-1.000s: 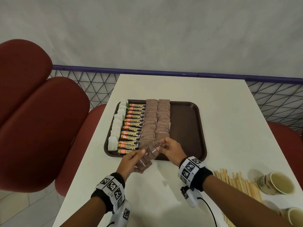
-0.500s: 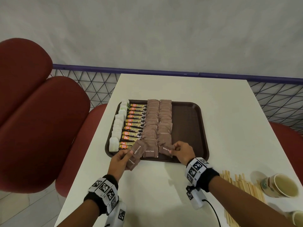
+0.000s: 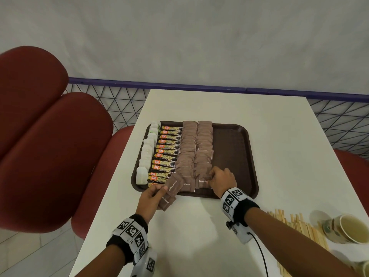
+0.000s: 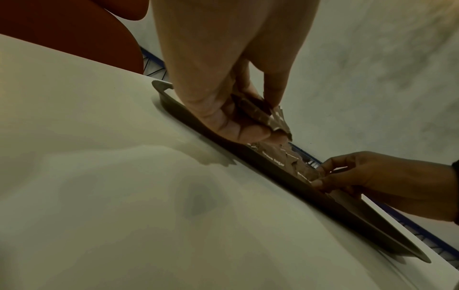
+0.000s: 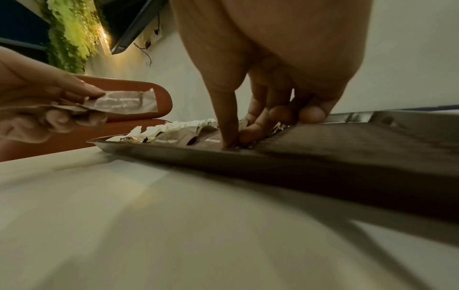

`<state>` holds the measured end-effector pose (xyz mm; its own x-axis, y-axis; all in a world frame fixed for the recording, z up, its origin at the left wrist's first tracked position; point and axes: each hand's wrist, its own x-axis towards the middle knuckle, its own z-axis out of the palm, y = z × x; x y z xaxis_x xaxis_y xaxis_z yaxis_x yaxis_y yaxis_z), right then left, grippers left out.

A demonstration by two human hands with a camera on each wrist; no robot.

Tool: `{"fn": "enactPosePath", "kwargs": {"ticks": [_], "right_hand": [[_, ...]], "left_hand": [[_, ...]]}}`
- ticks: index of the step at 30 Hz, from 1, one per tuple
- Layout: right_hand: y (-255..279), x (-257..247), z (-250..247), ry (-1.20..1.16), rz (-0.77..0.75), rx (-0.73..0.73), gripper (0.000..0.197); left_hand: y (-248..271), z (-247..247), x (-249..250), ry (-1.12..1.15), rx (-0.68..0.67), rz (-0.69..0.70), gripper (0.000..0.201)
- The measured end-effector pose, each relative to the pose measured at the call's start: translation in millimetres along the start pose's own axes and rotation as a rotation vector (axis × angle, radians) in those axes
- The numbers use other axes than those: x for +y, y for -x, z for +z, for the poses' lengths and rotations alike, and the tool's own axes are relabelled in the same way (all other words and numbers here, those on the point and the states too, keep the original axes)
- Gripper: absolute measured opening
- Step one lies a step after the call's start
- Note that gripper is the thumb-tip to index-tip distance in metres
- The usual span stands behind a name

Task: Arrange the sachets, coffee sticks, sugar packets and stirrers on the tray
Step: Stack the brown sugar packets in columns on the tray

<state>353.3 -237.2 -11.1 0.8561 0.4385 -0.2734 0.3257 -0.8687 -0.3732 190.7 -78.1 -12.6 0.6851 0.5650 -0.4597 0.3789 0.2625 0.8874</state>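
Observation:
The brown tray lies on the white table. Left to right it carries a column of white sachets, a column of coffee sticks and two columns of brown sugar packets. My left hand holds a small stack of brown sugar packets just over the tray's near rim; the stack also shows in the right wrist view. My right hand pinches one brown sugar packet down at the near end of the right-hand sugar column, thumb pressing on it.
Wooden stirrers lie loose on the table at the near right, beside two paper cups. The tray's right third is bare. Red chairs stand to the left, and a blue-railed mesh fence runs behind the table.
My right hand drew one packet from the left hand's stack and brought it down onto the near end of the right sugar column. The left hand shifted slightly left with the stack.

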Motion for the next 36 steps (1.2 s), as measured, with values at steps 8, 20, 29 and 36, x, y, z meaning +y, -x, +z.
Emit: {"fn": "enactPosePath", "kwargs": {"ticks": [8, 20, 29, 36], "right_hand": [[0.9, 6.9, 3.7, -0.034, -0.104, 0.156, 0.034], [18.3, -25.8, 10.2, -0.541, -0.33, -0.292, 0.011], [10.5, -18.2, -11.1, -0.891, -0.153, -0.08, 0.023], [-3.8, 9.3, -22.4, -0.372, -0.253, -0.022, 0.015]], "left_hand": [[0.1, 3.8, 2.2, -0.02, -0.029, 0.007, 0.011], [-1.1, 14.2, 4.7, -0.055, -0.079, 0.047, 0.01], [3.7, 6.0, 5.7, -0.036, -0.104, 0.033, 0.037], [0.8, -1.4, 2.5, 0.094, -0.063, 0.045, 0.04]]}}
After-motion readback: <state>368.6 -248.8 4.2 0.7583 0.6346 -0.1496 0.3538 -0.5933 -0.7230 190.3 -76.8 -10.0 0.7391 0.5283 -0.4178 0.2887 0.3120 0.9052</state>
